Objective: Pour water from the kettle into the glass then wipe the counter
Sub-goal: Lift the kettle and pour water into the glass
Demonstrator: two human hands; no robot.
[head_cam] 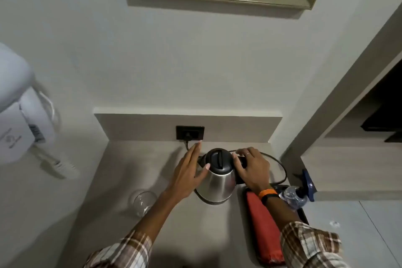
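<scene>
A steel kettle (218, 183) with a black lid stands on its base in the middle of the beige counter (195, 235). My left hand (188, 172) lies flat and open against the kettle's left side, thumb touching the lid's rim. My right hand (253, 168) rests over the black handle on the kettle's right, fingers spread over it; whether they grip it I cannot tell. An empty clear glass (142, 202) stands on the counter to the left of the kettle, apart from both hands. A folded red cloth (264, 228) lies on a black tray under my right forearm.
The kettle's black cord (280, 165) loops behind it to a wall socket (190, 132). A plastic water bottle (293, 197) with a blue cap lies on the black tray (303, 213). A white wall-mounted hair dryer (24, 111) hangs at the left. A shelf edge juts in at the right.
</scene>
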